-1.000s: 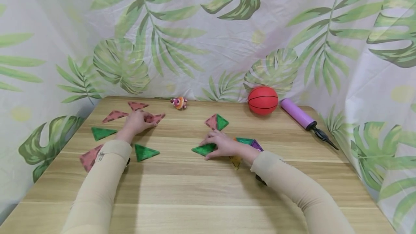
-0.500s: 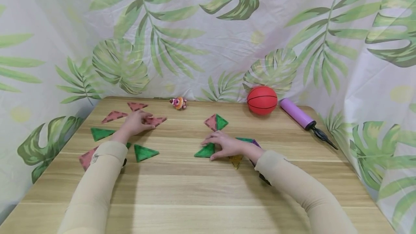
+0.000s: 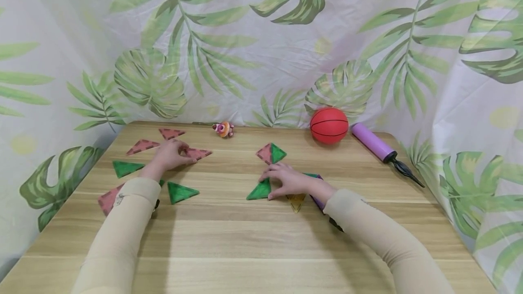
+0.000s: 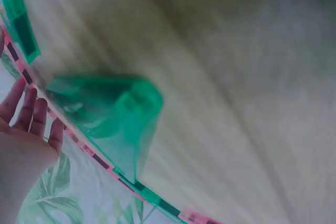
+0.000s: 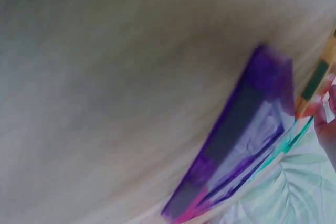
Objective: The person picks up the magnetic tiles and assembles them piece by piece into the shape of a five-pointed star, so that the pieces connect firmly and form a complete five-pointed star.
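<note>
My left hand [image 3: 168, 154] holds a translucent red triangular magnetic tile [image 3: 200, 154] between thumb and fingers, flat on the table; the palm covers its left part. Another triangular magnetic tile, green [image 3: 259, 191], lies under my right hand [image 3: 286, 180], thumb at its lower edge and fingers at the upper. Just beyond that hand sits a red and green pair of joined tiles [image 3: 278, 153]. Partly hidden behind the right wrist are a yellow tile [image 3: 296, 202] and a purple tile [image 5: 241, 129]. Close below the left wrist camera lies a blurred green tile [image 4: 110, 111].
Around the left arm lie more red tiles [image 3: 142, 146] and green tiles [image 3: 182, 192]. Along the table's back edge stand a small toy figure [image 3: 223, 129], a red ball [image 3: 329, 125] and a purple hand pump [image 3: 372, 142]. A leaf-print cloth [image 3: 229, 49] hangs behind.
The green tile has turned under my right hand, its free point swinging down and toward me as the hand slid slightly right. The red tile at my left hand has turned a little clockwise.
</note>
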`<state>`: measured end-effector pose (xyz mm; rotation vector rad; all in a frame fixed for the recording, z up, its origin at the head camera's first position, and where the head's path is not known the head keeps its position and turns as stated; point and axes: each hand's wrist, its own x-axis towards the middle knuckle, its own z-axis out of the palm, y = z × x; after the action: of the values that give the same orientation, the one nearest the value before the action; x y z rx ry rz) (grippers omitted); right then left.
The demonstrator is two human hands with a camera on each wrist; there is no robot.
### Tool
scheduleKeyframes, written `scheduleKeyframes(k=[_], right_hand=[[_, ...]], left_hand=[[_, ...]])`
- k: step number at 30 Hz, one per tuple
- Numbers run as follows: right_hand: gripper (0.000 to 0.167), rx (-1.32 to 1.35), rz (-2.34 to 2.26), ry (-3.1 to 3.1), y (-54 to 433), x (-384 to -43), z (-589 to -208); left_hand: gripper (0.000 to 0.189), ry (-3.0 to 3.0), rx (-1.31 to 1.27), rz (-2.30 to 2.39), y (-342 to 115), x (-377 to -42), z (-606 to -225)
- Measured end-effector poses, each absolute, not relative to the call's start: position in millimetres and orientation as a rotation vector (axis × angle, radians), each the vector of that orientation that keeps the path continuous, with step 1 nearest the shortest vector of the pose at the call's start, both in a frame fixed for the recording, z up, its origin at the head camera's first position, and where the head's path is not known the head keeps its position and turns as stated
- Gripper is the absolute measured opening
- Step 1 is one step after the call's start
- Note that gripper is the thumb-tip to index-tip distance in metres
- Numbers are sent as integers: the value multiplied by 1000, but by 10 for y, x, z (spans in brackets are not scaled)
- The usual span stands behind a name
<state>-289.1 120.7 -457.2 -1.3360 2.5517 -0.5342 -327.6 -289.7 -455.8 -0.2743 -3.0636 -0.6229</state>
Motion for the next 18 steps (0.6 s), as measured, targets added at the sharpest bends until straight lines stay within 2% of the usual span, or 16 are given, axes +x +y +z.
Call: scheduleKeyframes(k=[11, 18], right_hand=[[46, -1515, -569, 2408, 1358, -3004, -4581], [47, -1524, -532, 2428, 1374, -2992, -4522]], left_hand=[[58, -3083, -603, -684, -2835, -3272, -4536], [61, -3090, -761, -839, -2699, -3250, -4494]])
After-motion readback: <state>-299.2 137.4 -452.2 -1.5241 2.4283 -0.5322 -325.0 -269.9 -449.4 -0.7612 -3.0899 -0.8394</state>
